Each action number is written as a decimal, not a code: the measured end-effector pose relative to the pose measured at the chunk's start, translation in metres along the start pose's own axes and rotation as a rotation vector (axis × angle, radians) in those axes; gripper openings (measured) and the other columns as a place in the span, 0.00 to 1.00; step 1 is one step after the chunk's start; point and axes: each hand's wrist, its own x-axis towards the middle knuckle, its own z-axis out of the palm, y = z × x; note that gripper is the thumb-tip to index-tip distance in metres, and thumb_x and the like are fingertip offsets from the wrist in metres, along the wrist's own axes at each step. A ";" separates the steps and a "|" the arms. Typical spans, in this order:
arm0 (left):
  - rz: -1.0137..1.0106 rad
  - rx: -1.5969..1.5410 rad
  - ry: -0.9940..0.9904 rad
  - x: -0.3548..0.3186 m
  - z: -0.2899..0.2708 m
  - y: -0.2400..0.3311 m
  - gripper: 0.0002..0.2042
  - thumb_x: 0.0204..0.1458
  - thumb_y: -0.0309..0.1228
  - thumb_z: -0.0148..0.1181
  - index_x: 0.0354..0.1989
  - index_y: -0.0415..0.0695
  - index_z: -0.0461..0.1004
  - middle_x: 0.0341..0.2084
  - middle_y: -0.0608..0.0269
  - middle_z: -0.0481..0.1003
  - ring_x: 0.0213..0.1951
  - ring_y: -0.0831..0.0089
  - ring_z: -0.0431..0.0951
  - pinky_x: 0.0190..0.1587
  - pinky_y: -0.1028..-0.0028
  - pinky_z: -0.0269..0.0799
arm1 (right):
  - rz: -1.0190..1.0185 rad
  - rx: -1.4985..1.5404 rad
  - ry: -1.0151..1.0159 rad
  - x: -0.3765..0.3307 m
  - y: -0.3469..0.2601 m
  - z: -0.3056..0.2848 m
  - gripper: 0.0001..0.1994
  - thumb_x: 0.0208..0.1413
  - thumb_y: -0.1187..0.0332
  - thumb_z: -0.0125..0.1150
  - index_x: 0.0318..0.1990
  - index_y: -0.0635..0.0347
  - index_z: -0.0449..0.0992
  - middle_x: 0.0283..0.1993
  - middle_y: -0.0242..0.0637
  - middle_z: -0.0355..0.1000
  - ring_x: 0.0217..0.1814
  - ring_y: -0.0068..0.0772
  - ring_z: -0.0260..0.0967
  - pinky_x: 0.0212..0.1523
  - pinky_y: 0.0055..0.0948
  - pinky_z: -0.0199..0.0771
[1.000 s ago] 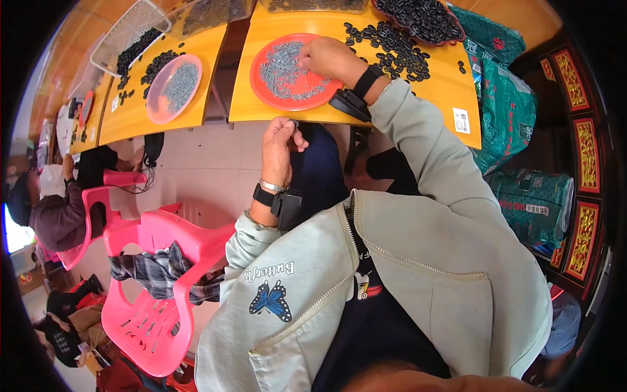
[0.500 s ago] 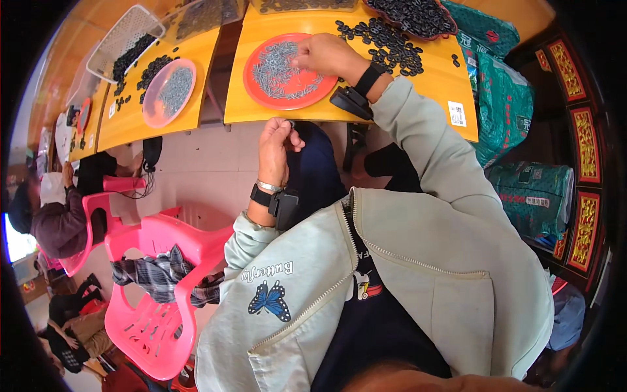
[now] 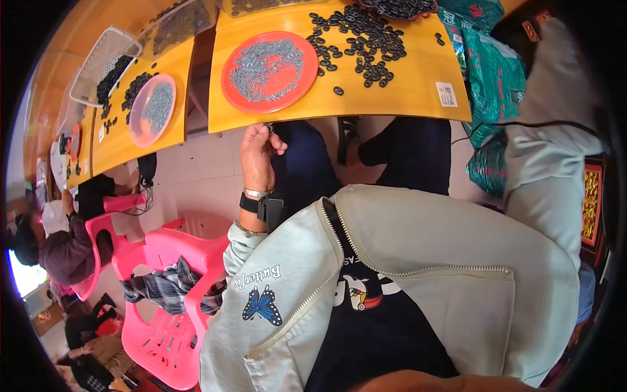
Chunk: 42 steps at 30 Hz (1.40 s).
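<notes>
My left hand (image 3: 259,157) is just below the front edge of the yellow table, its fingers curled and pinched. A small dark piece (image 3: 270,129) shows at its fingertips, too small to make out fully. Past that edge, a round red plate (image 3: 308,81) holds many slim grey screw-like pieces (image 3: 251,68). To its right lie loose black oval pieces (image 3: 369,46) with holes. My right arm, in its pale green sleeve (image 3: 545,163), is raised at the far right. The right hand itself is out of the picture.
A second yellow table on the left bears a pink plate (image 3: 135,127) of grey pieces and a white basket (image 3: 81,88). A pink chair (image 3: 160,340) with plaid cloth stands at my left. Green bags (image 3: 493,78) stand right of my table. Another person (image 3: 65,251) sits far left.
My right hand has left the red plate and gone out of view, its arm swinging up to the right. My left hand stays pinched below the table edge. The whole view has shifted slightly.
</notes>
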 end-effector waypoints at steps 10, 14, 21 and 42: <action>0.017 0.037 0.007 -0.010 0.002 -0.003 0.06 0.58 0.31 0.45 0.31 0.44 0.64 0.16 0.64 0.67 0.20 0.73 0.69 0.25 0.78 0.64 | 0.060 0.045 0.026 -0.161 -0.091 0.043 0.09 0.50 0.65 0.59 0.35 0.60 0.75 0.29 0.33 0.74 0.28 0.24 0.71 0.29 0.26 0.70; 0.023 0.038 -0.010 -0.008 0.006 -0.008 0.06 0.58 0.31 0.45 0.31 0.44 0.64 0.16 0.64 0.67 0.20 0.73 0.69 0.25 0.77 0.65 | 0.069 0.014 0.048 -0.175 -0.098 0.044 0.09 0.50 0.64 0.59 0.34 0.60 0.75 0.29 0.33 0.74 0.28 0.24 0.70 0.29 0.26 0.70; 0.089 0.066 0.017 -0.013 -0.010 0.003 0.07 0.57 0.33 0.46 0.30 0.44 0.63 0.16 0.63 0.67 0.20 0.71 0.69 0.26 0.76 0.65 | 0.022 0.020 0.054 -0.149 -0.148 0.116 0.09 0.50 0.64 0.59 0.33 0.60 0.75 0.29 0.33 0.74 0.27 0.22 0.70 0.28 0.26 0.70; 0.053 0.033 -0.057 -0.003 0.001 -0.012 0.07 0.57 0.32 0.47 0.29 0.43 0.63 0.16 0.64 0.65 0.19 0.72 0.67 0.27 0.74 0.66 | -0.067 0.158 0.168 -0.180 -0.075 0.061 0.10 0.50 0.64 0.60 0.36 0.60 0.75 0.29 0.30 0.73 0.28 0.19 0.70 0.29 0.23 0.70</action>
